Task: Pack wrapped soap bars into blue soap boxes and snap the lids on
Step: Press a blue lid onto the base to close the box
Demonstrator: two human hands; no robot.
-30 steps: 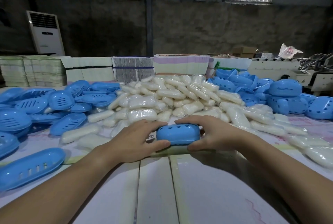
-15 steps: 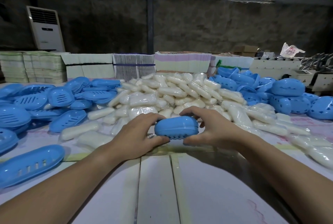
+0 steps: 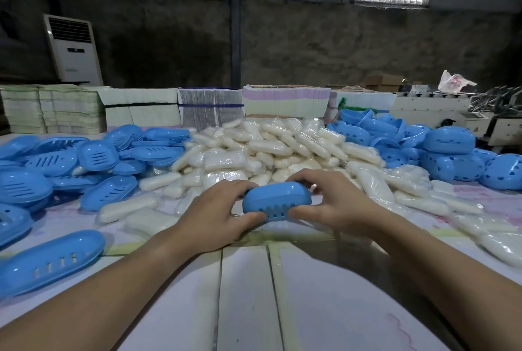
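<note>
A closed blue soap box (image 3: 276, 201) is held just above the table, tilted so its slotted underside faces me. My left hand (image 3: 217, 215) grips its left end, thumb underneath and fingers over the top. My right hand (image 3: 336, 204) grips the right end the same way. Behind it lies a big heap of wrapped white soap bars (image 3: 262, 150). Blue slotted box halves (image 3: 93, 158) are piled at the left. Closed blue boxes (image 3: 452, 158) are stacked at the right.
One blue box half (image 3: 53, 260) lies alone at the near left. Loose wrapped bars (image 3: 500, 243) spread along the right side. Stacks of flat cartons (image 3: 209, 108) line the table's far edge. White boards (image 3: 245, 294) cover the table in front of me.
Both hands have lifted the blue box off the table and tipped it, so its slotted bottom now faces me.
</note>
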